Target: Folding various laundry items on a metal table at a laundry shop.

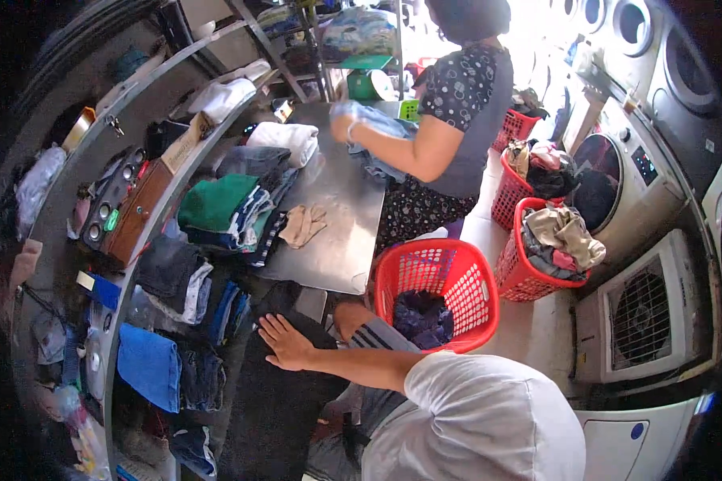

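My right hand [287, 343] lies flat on a large black garment [269, 409] with its fingers spread, gripping nothing. The bare forearm reaches across from a white short sleeve at the lower right. My left hand does not show. Just beyond the black cloth, a steel table [337, 256] bears a small beige cloth [302, 226]. Folded stacks lie beside it, one topped by a green garment [217, 202]. Across the table, another person [467, 104] in a patterned top holds a blue denim garment [385, 136], the hands blurred by motion.
A red basket [489, 280] with dark clothes at its bottom stands right of the table. Further right are several full red baskets, an air cooler [646, 309] and front-loading machines [600, 172]. Along the left, a metal shelf [108, 345] holds folded jeans [148, 367], boxes and a white towel [289, 143].
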`<state>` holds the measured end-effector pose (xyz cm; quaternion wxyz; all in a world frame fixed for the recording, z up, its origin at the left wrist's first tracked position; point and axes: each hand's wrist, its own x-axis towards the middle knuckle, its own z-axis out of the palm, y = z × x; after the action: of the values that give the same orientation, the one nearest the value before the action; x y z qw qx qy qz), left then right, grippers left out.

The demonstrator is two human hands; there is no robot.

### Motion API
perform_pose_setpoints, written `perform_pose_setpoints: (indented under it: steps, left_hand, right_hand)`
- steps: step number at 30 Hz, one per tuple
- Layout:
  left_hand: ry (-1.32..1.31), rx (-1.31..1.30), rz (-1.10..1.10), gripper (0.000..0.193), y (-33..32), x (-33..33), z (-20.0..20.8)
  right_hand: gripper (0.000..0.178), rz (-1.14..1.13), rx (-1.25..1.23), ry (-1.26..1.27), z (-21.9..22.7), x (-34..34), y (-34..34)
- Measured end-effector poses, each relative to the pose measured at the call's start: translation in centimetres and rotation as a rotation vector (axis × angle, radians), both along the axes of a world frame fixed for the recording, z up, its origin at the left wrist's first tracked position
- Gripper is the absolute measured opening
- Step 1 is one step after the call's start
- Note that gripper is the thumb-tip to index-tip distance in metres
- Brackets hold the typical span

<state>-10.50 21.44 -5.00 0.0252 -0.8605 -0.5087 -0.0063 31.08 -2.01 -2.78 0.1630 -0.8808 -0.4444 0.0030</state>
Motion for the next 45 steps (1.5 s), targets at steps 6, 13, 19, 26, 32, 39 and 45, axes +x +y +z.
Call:
perform_pose_setpoints:
  steps: [6,13,19,26,32,39,45]
  left_hand:
    - [-0.002,0.054,-0.034,0.051,-0.8,1.5,1.4]
    - [-0.016,0.182,-0.079,0.044,-1.4,0.8,1.3]
    - [-0.115,0.771,-0.25,0.037,-2.7,-4.6,1.9]
    - [0.05,0.786,-0.283,0.049,-5.1,-8.3,-3.1]
    - [0.093,0.525,-0.143,0.06,-3.7,-7.4,-5.5]
    - [0.129,0.234,0.155,0.078,-2.0,-5.2,-4.0]
    - [-0.029,0.134,0.061,0.065,-3.4,-4.2,-1.1]
  right_hand:
    - [0.081,0.047,-0.067,0.064,0.2,0.7,0.1]
    - [0.08,0.02,-0.012,0.011,-0.9,0.5,0.1]
    - [0.081,0.017,0.116,-0.012,-2.0,0.9,0.8]
    - [0.082,0.013,0.108,-0.037,-1.9,0.4,0.7]
    - [0.081,0.054,-0.041,0.062,-0.2,2.4,2.3]
    - [0.079,0.245,-0.054,-0.013,3.7,0.2,2.1]
    - [0.066,0.633,0.095,-0.141,0.8,5.7,-8.6]
